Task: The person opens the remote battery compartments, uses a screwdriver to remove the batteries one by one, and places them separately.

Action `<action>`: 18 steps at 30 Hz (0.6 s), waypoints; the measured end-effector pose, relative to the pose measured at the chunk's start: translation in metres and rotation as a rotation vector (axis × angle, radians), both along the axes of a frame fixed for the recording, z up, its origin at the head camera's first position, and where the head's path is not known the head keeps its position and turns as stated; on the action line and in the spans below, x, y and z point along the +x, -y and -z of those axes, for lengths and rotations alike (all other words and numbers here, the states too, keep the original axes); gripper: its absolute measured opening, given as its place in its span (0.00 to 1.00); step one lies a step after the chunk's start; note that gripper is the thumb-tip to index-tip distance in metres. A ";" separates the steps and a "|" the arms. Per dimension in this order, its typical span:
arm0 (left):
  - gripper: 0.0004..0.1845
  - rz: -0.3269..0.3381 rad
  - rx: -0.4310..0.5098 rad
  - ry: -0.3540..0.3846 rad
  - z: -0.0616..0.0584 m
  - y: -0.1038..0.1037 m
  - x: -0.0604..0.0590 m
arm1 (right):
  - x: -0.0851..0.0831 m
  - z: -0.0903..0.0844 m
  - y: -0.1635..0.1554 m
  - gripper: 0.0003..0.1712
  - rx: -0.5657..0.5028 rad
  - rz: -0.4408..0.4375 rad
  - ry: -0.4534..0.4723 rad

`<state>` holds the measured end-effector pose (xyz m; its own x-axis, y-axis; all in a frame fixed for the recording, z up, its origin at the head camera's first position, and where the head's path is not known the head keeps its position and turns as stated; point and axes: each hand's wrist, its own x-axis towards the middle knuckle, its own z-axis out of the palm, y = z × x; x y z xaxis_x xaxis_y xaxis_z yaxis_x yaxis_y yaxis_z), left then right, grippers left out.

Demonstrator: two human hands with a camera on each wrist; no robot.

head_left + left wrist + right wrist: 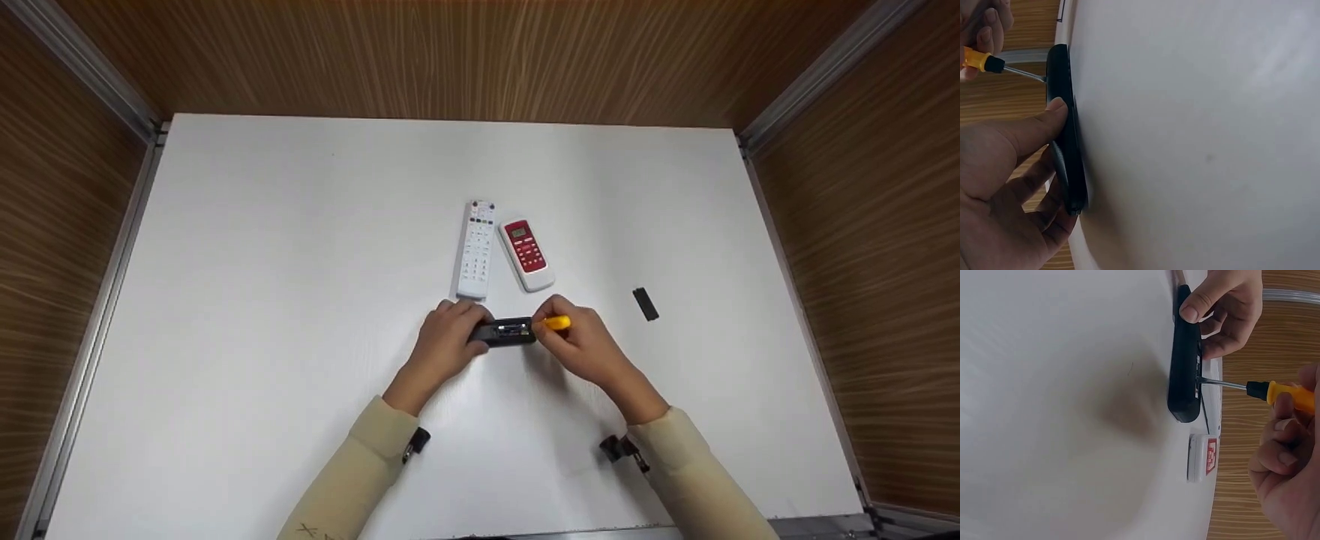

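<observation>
A black remote control point(491, 332) lies on the table with its battery compartment facing up and uncovered. My left hand point(448, 334) grips one end of it, thumb on the near side and fingers on the far side. In my right hand point(581, 341) is a screwdriver with a yellow handle point(1292, 395) and black collar, held in the fingers. Its metal shaft point(1224, 385) reaches down to the compartment, where the tip meets the remote. Small metal parts show inside the compartment, too small to identify. The black battery cover point(645, 304) lies apart, to the right.
Just beyond my hands lie a long white remote point(475, 251) and a shorter white remote with a red face point(527, 255). Wood-grain panels point(450, 60) border the white table point(262, 225) at the back and both sides.
</observation>
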<state>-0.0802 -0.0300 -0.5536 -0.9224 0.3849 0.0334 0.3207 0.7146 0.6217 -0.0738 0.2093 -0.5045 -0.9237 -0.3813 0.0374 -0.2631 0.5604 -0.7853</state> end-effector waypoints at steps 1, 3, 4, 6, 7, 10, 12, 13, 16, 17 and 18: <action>0.19 0.001 -0.002 0.001 0.000 0.000 0.000 | -0.001 0.000 0.001 0.03 0.007 -0.001 0.003; 0.19 0.002 -0.004 0.004 0.000 0.000 -0.001 | -0.002 -0.001 0.002 0.03 0.018 -0.001 0.016; 0.19 0.002 -0.003 0.008 0.000 0.000 -0.001 | -0.003 -0.002 0.003 0.03 0.024 0.001 0.024; 0.19 0.001 -0.004 0.017 -0.001 0.000 -0.001 | -0.005 -0.004 0.005 0.03 0.041 0.005 0.037; 0.19 -0.001 -0.006 0.023 -0.001 0.000 -0.001 | -0.006 -0.005 0.006 0.02 0.053 0.006 0.041; 0.19 -0.002 -0.006 0.034 -0.001 -0.001 -0.001 | -0.008 -0.008 0.010 0.02 0.092 0.008 0.048; 0.19 -0.001 -0.005 0.035 -0.001 -0.001 -0.002 | -0.008 -0.009 0.013 0.02 0.120 0.011 0.036; 0.19 -0.001 -0.007 0.036 -0.001 -0.001 -0.002 | -0.008 -0.009 0.014 0.02 0.134 0.013 0.025; 0.19 0.000 -0.012 0.033 -0.001 -0.002 -0.002 | -0.006 -0.008 0.017 0.02 0.169 0.009 -0.038; 0.19 0.000 -0.014 0.031 -0.001 -0.002 -0.002 | -0.005 -0.007 0.018 0.02 0.179 0.005 -0.064; 0.19 0.001 -0.018 0.029 -0.001 -0.002 -0.002 | -0.003 -0.005 0.018 0.03 0.187 0.000 -0.088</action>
<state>-0.0822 -0.0281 -0.5525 -0.9226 0.3859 -0.0003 0.3033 0.7256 0.6177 -0.0771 0.1909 -0.4991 -0.9200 -0.3891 0.0465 -0.3261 0.6945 -0.6413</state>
